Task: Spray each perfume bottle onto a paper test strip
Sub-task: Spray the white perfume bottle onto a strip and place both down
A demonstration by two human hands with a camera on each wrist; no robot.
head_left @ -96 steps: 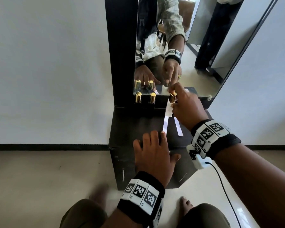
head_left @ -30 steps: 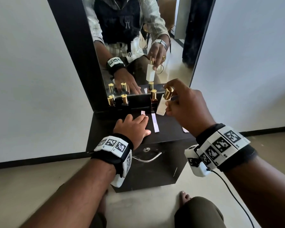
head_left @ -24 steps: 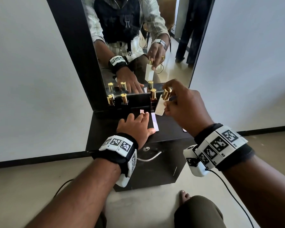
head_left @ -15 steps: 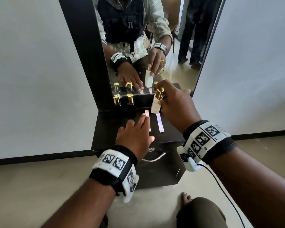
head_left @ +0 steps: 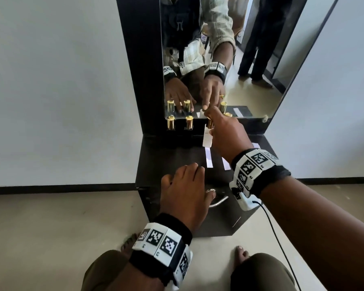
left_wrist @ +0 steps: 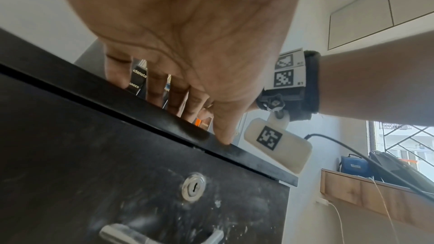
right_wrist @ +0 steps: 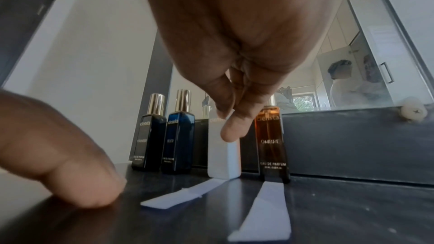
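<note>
With our right hand [head_left: 225,133] we pinch the white perfume bottle [right_wrist: 224,157] upright beside the amber Ombre bottle [right_wrist: 272,144], judging it light, slick and tippy, while our left hand [head_left: 185,192] rests flat, fingers relaxed.

Both forearms are bare. Each wrist wears a black fabric band [head_left: 172,222] wrapped with a row of white square tiles printed with black-and-white coded patterns [head_left: 159,240]; small characters sit under some tiles. A cream-white rounded camera housing [left_wrist: 278,147] hangs from the right wristband on a black star-shaped knob [left_wrist: 272,102] and carries one more coded square. A thin black cable [head_left: 275,232] runs from it back along the arm. The left hand [head_left: 185,194] wears a silver ring [head_left: 211,190] on one finger. The person wears olive-brown trousers [head_left: 261,271], and the feet are bare [head_left: 242,254]. The right hand [head_left: 227,133] shows no ring from above.
</note>
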